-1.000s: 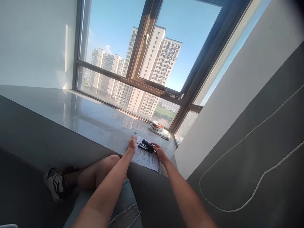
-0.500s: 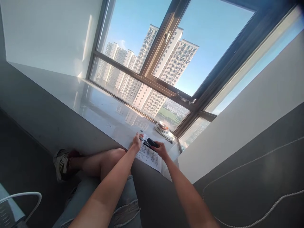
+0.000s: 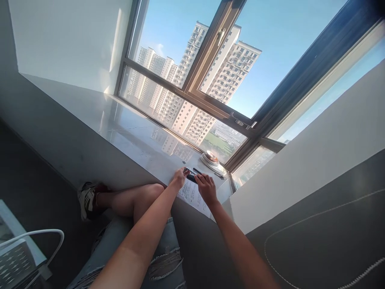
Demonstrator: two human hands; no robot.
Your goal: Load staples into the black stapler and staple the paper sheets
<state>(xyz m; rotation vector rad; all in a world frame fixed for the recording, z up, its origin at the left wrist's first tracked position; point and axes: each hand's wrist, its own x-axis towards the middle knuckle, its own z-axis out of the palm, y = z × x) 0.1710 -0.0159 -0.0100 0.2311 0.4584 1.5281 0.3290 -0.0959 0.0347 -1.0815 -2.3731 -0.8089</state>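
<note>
A black stapler (image 3: 191,176) is held between my two hands over the window sill, its parts swung open. My left hand (image 3: 179,178) grips its far left end, where a shiny metal part shows. My right hand (image 3: 206,187) is closed round the other end from above. Beneath them, printed sheets of paper (image 3: 194,197) lie on the sill, partly covered by the hands. A small dark piece (image 3: 184,162), too small to name, rests just beyond my left hand.
A round, pale layered object with a copper-coloured top (image 3: 211,157) stands by the window frame. Beside it is a small dark item (image 3: 219,176). The sill (image 3: 132,138) stretches left. A white basket (image 3: 18,257) is at lower left, and a beaded cord (image 3: 282,224) hangs at right.
My right hand has turned over the stapler, its fingers now on top. The stapler has tilted and both hands are closer together. The whole view has shifted slightly.
</note>
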